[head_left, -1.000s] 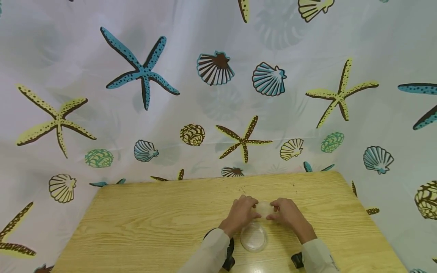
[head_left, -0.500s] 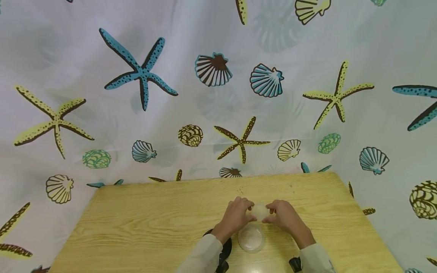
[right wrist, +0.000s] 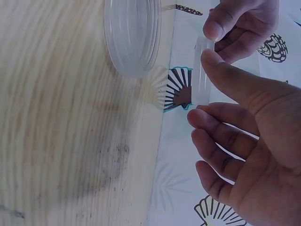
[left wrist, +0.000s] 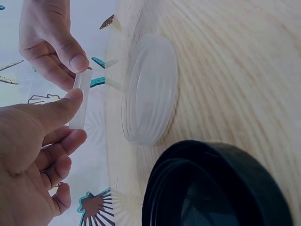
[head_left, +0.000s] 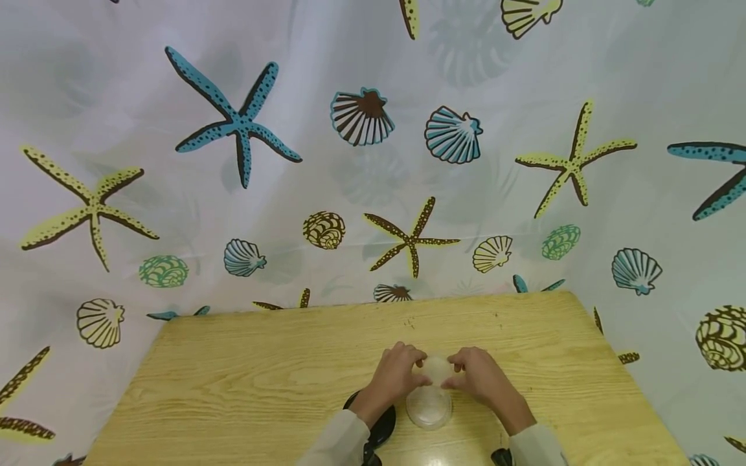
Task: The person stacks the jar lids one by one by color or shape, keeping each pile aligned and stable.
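A small translucent round lid [head_left: 437, 370] is held between both hands above the table. My left hand [head_left: 399, 372] pinches its left edge with the thumb on the near side and fingers beyond. On the opposite edge, my right hand [head_left: 480, 377] pinches it the same way. In both wrist views the lid [left wrist: 81, 101] appears edge-on, off the wood. Just below the hands, a larger clear round plastic dish [head_left: 429, 409] with a ridged rim lies on the table. The held lid overlaps the dish's far edge in the head view.
A black round container [left wrist: 209, 188] stands on the table left of the dish, partly hidden by the left forearm in the head view. The wooden table [head_left: 250, 375] meets a white curtain [head_left: 280, 213] printed with shells and starfish at its back and sides.
Both hands have drawn the lid nearer to the person and slightly left, closer over the clear dish. The lid's tilt has shifted a little. The dish and black container stay in place.
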{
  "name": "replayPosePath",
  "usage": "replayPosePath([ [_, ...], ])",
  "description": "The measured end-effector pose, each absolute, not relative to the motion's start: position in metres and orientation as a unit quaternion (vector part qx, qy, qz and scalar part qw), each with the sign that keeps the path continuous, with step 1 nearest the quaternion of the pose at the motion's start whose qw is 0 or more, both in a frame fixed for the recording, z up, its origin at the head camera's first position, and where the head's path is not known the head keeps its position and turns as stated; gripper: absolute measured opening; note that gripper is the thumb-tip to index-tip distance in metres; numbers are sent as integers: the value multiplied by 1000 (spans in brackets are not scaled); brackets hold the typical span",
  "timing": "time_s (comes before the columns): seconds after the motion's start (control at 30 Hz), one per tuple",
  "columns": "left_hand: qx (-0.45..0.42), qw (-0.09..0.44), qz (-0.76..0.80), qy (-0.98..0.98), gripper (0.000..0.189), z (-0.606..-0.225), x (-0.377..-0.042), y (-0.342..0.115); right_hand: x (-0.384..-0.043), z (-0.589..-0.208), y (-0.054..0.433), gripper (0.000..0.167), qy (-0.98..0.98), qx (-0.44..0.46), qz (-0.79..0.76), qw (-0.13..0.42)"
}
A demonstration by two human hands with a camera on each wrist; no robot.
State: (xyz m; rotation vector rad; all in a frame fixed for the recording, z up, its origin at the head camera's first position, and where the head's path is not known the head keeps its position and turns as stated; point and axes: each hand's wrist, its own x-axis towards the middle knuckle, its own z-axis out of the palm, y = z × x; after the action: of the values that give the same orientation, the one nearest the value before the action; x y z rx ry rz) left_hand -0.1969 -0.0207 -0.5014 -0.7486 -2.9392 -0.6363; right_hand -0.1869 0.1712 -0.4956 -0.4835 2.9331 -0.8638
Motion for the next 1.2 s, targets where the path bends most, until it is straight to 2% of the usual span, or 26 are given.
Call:
replayPosePath([
  [0.2, -257, 37, -201, -945, 37, -505, -192, -27, -183, -499, 168, 46, 943, -164, -286, 37],
  [0.43, -253, 10, -199, -947, 34, -509, -187, -30, -176, -503, 165, 46, 940, -187, -283, 43],
  [0.6, -251, 9, -202, -947, 31, -511, -183, -33, -173, -503, 162, 45, 941, -198, -271, 39],
  [1.2, -238, -25, -196, -951, 37, -522, -176, -35, -169, -516, 159, 45, 941, -201, -267, 38],
])
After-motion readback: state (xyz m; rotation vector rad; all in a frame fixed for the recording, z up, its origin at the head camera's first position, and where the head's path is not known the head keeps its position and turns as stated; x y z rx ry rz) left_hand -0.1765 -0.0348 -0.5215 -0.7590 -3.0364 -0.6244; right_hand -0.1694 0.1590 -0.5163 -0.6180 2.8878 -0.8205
